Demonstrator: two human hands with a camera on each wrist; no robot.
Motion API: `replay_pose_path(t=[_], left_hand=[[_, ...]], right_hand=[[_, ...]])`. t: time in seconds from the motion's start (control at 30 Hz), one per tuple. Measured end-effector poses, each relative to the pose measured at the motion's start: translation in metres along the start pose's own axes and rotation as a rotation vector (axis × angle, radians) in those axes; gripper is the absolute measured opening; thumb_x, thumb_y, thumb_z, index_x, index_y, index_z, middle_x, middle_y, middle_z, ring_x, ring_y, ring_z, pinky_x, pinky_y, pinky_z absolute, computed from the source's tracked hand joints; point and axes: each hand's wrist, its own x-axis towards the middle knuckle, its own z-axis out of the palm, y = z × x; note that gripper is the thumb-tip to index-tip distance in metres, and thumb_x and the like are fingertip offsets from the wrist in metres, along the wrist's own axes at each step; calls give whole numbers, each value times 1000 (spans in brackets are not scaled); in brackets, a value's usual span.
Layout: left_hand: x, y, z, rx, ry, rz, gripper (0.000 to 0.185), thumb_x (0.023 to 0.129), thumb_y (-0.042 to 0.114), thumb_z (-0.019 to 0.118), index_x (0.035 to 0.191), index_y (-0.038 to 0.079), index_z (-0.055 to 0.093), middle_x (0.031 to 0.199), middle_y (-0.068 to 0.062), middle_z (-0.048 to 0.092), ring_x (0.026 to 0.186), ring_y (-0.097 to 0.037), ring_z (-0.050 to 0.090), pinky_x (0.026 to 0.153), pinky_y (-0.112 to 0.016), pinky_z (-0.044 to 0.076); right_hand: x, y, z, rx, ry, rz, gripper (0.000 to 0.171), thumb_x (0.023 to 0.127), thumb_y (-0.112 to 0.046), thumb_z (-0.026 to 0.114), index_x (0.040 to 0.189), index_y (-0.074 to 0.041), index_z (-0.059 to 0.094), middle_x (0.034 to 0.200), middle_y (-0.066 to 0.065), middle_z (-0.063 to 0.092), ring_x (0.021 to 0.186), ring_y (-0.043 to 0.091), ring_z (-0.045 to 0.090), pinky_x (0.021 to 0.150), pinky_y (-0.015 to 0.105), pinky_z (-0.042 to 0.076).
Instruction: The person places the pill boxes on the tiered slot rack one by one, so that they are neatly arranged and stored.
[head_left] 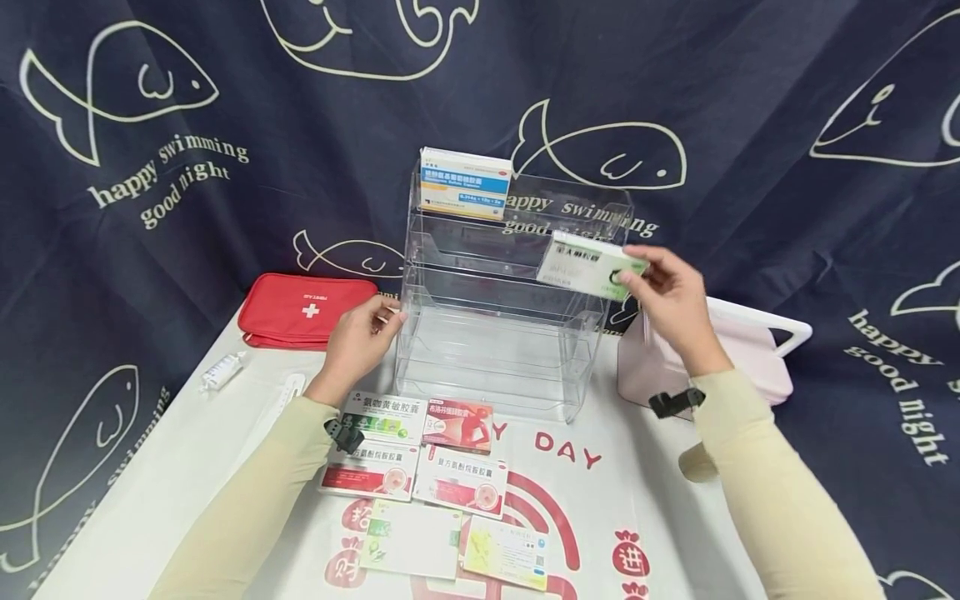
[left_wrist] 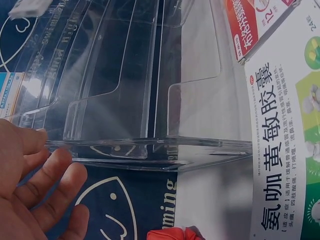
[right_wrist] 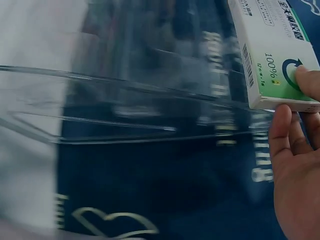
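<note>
At rack (head_left: 495, 333), right hand (head_left: 671, 304) pinching box (head_left: 588, 265)

Person is wearing long pale-beige sleeves on both arms. Left hand (head_left: 358, 337) & right hand (head_left: 671, 300) are showing bare; black clip-like straps are sitting at both wrists.

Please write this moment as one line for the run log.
right hand: holds green-white medicine box at clear acrylic tiered rack | left hand: touches rack's left side | blue-white box: top tier

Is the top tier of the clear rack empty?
No, a blue and white medicine box stands in the top tier of the clear rack.
</note>
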Motion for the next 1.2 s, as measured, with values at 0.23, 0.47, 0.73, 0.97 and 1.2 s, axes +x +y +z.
replay_pose_path(t=[0.23,0.47,0.73,0.97,1.2], left_hand=[[0,0,0,3,-5,-10,23,97,25,71,115,11,70,90,-4,71,78,-22,66,71,-41,49],[0,0,-1,2,-8,-14,23,97,24,71,115,10,70,90,-4,72,78,-22,66,71,-41,48],[-1,-2,1,-2,-10,-2,24,98,24,70,116,9,70,90,-5,72,79,-23,67,72,-41,48],[0,-2,1,-6,-7,5,24,98,24,70,116,9,70,91,-6,72,79,-23,67,72,-42,48],[0,-2,0,-13,-11,-6,26,97,26,71,117,8,70,92,-6,72,80,-23,67,72,-42,49]], right_hand=[[64,-11,-10,57,36,-40,34,87,10,74,120,2,71,100,9,71,82,14,66,73,21,51],[103,-24,-7,-18,62,-16,35,87,8,75,119,-4,74,100,10,70,86,15,66,75,22,51],[117,-17,-2,-174,75,13,36,90,4,74,123,-12,74,105,7,70,92,14,65,76,23,48],[120,-11,1,-200,90,28,36,90,2,74,123,-12,74,106,6,69,93,14,65,77,23,47],[113,-12,7,-306,26,13,32,92,3,73,122,-5,73,110,3,71,91,11,65,76,21,47]])
